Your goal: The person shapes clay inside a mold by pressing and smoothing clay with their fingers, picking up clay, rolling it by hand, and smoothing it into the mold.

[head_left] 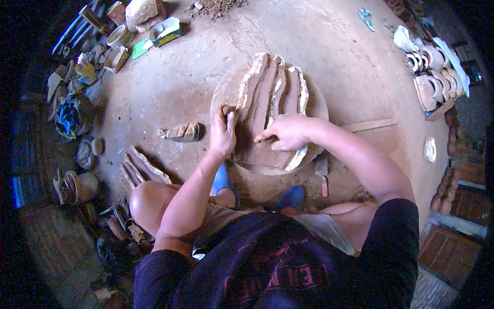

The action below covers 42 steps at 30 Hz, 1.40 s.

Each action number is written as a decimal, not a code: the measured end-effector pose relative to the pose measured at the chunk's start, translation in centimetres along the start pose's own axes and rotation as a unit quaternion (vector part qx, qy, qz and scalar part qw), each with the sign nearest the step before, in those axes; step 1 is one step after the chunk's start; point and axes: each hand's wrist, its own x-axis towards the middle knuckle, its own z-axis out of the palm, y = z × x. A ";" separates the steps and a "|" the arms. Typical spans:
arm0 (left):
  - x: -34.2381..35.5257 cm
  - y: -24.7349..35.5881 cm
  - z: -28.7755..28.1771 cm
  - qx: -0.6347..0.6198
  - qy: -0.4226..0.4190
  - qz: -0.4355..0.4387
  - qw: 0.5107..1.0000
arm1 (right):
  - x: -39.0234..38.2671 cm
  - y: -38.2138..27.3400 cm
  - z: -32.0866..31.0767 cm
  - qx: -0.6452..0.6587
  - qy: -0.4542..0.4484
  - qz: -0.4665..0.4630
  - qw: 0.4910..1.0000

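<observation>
A ridged clay piece (pixel 261 98) with pale, rough edges and long grooves lies on a round board (pixel 320 105) on the floor before me. My left hand (pixel 223 135) is at its left edge, with the fingers bent in; a small dark bit shows at the fingertips, but I cannot make out what it is. My right hand (pixel 290 131) reaches over from the right, its index finger stretched out and touching the smooth lower part of the clay. The other right fingers are curled beneath the palm and partly hidden.
Left of the board lies a cloth-wrapped bundle (pixel 182 132), with grooved pieces (pixel 144 167) nearer me. A flat wooden strip (pixel 370 125) and a red-handled trowel (pixel 324 183) lie to the right. Containers (pixel 165 32) crowd the far left; curved moulded pieces (pixel 437 85) are stacked far right.
</observation>
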 end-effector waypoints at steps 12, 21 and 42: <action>-0.9 0.7 0.8 -0.019 0.022 0.039 0.999 | -3.8 2.1 4.1 0.127 0.360 0.001 0.924; -0.7 4.6 1.0 -0.038 0.036 -0.019 0.998 | -2.4 2.6 1.3 0.302 0.452 0.225 0.809; 11.0 -0.5 -2.1 -0.110 0.096 -0.015 0.989 | 12.0 2.0 -3.8 0.101 0.497 0.086 0.858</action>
